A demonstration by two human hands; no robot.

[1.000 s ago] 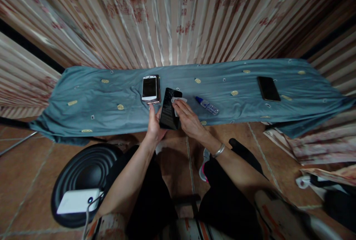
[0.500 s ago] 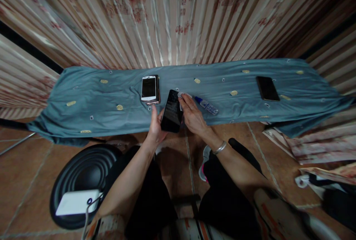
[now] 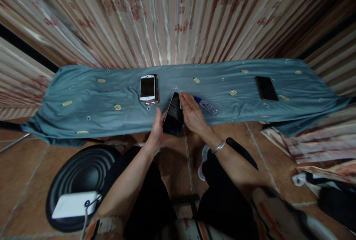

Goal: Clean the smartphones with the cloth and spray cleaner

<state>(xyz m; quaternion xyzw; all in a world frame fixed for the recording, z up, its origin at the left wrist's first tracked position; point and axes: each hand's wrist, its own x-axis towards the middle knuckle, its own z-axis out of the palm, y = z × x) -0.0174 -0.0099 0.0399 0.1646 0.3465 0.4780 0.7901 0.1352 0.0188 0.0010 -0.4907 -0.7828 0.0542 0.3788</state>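
A black smartphone (image 3: 173,117) is in my left hand (image 3: 158,130), tilted, its dark screen facing up and reflecting light. The thumb of that hand stands away from the phone's left side. Against the phone's upper right edge is my right hand (image 3: 192,113), fingers together over a bit of white cloth that is mostly hidden under them. Just right of these fingers, a clear spray bottle (image 3: 207,105) with a blue top lies on the cloth-covered table (image 3: 130,117). To the left, a white smartphone (image 3: 147,88) rests on top of at least one other phone.
Another dark phone (image 3: 266,88) lies at the table's right. A pleated curtain (image 3: 167,17) hangs behind the table. At lower left, a white power bank (image 3: 71,204) with a cable sits on a round black stool (image 3: 58,180).
The phone in my left hand has tilted, its screen turning more to the side. My right hand has shifted slightly along its right edge. The view has moved a little.
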